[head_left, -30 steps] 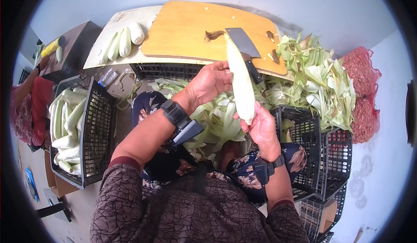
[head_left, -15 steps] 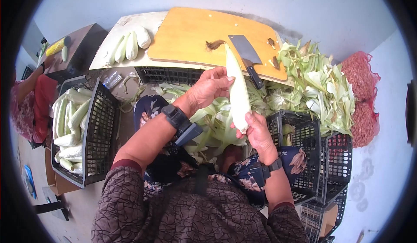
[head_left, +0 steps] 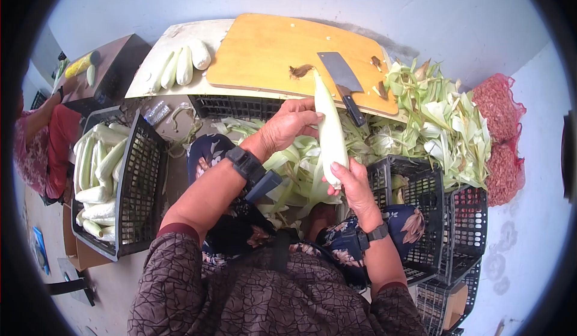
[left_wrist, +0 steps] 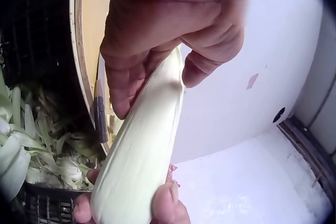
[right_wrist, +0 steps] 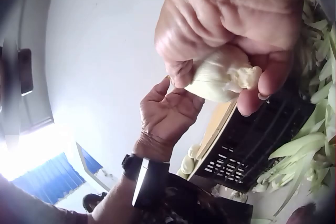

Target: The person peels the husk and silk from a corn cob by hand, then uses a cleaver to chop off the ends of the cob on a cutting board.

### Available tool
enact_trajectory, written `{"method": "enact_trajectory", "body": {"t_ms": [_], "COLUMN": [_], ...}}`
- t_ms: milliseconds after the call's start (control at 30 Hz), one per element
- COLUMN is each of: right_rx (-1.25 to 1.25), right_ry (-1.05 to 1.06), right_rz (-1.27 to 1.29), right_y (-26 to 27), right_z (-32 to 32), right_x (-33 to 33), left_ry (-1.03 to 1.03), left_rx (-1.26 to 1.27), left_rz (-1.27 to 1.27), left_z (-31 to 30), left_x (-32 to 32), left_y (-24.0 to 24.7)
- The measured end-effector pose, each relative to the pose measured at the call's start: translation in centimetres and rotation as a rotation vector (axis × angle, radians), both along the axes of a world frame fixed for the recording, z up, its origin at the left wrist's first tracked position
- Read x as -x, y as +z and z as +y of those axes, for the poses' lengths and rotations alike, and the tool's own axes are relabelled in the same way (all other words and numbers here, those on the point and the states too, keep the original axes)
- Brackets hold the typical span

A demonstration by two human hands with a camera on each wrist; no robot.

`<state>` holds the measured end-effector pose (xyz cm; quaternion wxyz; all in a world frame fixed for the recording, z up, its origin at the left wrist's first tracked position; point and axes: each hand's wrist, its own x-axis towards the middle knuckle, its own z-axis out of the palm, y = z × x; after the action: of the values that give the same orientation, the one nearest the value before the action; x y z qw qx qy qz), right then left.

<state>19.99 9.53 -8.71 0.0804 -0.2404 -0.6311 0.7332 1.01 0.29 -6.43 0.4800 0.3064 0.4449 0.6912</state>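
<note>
An ear of corn (head_left: 331, 135) in pale green husk, with brown silk at its far tip, is held between both hands over the lap. My right hand (head_left: 353, 183) grips its cut stem end, thumb on top. Higher up, my left hand (head_left: 291, 126) pinches the ear near its middle; the left wrist view shows fingers and thumb on either side of the husk (left_wrist: 139, 145). In the right wrist view the trimmed stem (right_wrist: 247, 77) pokes out between the fingers. Beyond the ear, a cleaver (head_left: 340, 75) lies on the yellow cutting board (head_left: 264, 48).
Several trimmed ears (head_left: 184, 66) lie on the white board to the left. A black crate (head_left: 141, 186) of ears stands at left. Stripped husks (head_left: 448, 120) pile at right, by red mesh sacks (head_left: 502, 138) and more black crates (head_left: 421, 183). Another person's arm (head_left: 45, 108) shows far left.
The head view has tilted, so the board sits lower. The ear has turned slightly more upright, and the right thumb has moved onto its lower end. Both hands keep hold of it.
</note>
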Motion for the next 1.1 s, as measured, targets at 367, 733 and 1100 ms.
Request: {"method": "enact_trajectory", "body": {"t_ms": [367,733,1100], "right_rx": [-0.926,-0.571,0.011], "right_ry": [-0.227,-0.234,-0.014], "right_rz": [-0.055,0.245,0.125], "right_y": [-0.6,-0.9,1.2], "right_z": [-1.0,0.3,0.5], "right_x": [0.5,0.3,-0.8], "left_ry": [-0.001,-0.041,-0.052], "left_rx": [0.098,-0.215,-0.169], "left_rz": [0.064,-0.228,-0.166], "left_z": [0.3,0.3,0.1], "left_x": [-0.3,0.6,-0.2], "left_y": [-0.5,-1.3,-0.3]}}
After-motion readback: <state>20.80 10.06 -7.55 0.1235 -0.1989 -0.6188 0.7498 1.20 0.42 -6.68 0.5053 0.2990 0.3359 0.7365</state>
